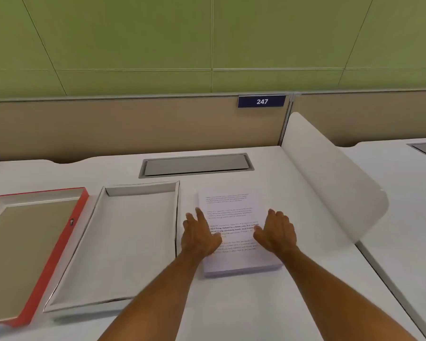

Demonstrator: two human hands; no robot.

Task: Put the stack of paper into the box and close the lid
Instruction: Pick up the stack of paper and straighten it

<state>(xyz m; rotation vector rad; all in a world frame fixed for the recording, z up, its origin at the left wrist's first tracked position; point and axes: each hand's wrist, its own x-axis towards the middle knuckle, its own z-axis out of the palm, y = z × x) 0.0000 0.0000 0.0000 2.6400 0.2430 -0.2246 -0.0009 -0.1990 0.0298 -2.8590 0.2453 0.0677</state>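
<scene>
The stack of paper (234, 232) lay flat on the white desk (268, 303), just to the right of the open white box (123, 244), whose red-edged lid (32, 252) rested upturned at the far left. The left hand (199, 236) was at the stack's left edge and the right hand (277, 233) at its right edge, both with fingers spread and loose, holding nothing; whether the palms actually touched the sheets could not be told from this angle. The stack looked thick enough to carry real weight, yet as loose sheets it would probably sag and fan if lifted by the top or by one corner alone. The printed top page seemed smooth, so sheets might slide off one another under a sideways push. The soundest hold would likely be along the two long sides, fingertips worked under the bottom sheet and thumbs pressing down on top, squeezing the pile square before lifting. The box sat close by and appeared roomy enough, though its thin cardboard walls looked easy to catch with a drooping edge.
</scene>
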